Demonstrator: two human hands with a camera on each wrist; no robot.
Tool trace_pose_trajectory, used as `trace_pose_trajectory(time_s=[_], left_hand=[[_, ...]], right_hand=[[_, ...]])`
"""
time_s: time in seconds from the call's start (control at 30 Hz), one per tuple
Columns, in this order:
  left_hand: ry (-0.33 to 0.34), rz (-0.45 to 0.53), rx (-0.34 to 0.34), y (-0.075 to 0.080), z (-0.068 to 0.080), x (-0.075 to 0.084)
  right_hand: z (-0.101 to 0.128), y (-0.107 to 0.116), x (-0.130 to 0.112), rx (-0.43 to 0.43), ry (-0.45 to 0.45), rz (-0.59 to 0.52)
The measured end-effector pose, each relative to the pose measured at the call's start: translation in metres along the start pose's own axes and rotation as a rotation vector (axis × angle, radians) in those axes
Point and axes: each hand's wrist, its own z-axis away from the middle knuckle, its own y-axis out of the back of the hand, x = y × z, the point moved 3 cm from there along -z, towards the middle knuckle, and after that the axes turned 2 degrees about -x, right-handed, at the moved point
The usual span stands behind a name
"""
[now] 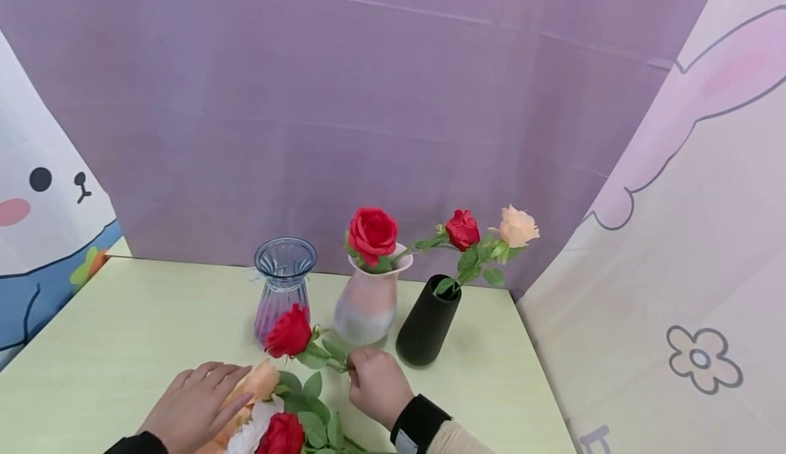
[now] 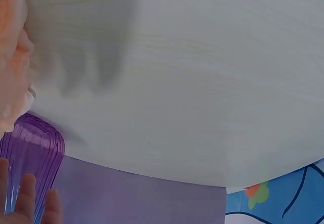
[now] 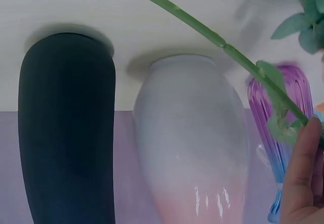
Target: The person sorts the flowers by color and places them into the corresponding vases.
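My right hand [image 1: 377, 386] pinches the leafy stem of a red rose [image 1: 288, 331], its bloom pointing left. The bare lower stem [image 3: 197, 24] slants across the right wrist view, in front of the vases. My left hand [image 1: 199, 399] lies with extended fingers over a bunch of peach roses [image 1: 260, 380], a white flower [image 1: 254, 427] and another red rose [image 1: 284, 433]. Whether it presses on them, I cannot tell. Just behind the held rose stand a blue-purple glass vase [image 1: 285, 263] and a pastel vase [image 1: 365, 307] holding a red rose [image 1: 372, 234].
Right of the pastel vase, a black vase [image 1: 426, 324] holds a red rose [image 1: 462, 229] and a peach rose [image 1: 517, 227]. The pale table [image 1: 153, 310] ends at a purple backdrop [image 1: 319, 99]. A printed panel [image 1: 645, 270] borders it on the right.
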Motion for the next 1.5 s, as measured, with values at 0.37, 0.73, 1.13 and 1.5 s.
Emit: trace_pose_trajectory(time_s=[0.37,0.73,1.13,1.5], left_hand=[[0.002,-0.003,-0.047,0.039,-0.004,0.012],[-0.009,0.006,0.004,0.133,0.0,0.053],[-0.062,-0.066,0.232,-0.144,-0.08,-0.077],[-0.101,-0.044,0.301,-0.172,-0.092,-0.085]], right_hand=[[-0.029,0.036,0.015,0.028,-0.11,-0.138],[-0.047,0.058,0.029,0.089,-0.124,-0.182],[-0.074,0.131,0.016,0.307,-0.005,-0.332],[-0.101,0.207,0.008,0.468,0.063,-0.408]])
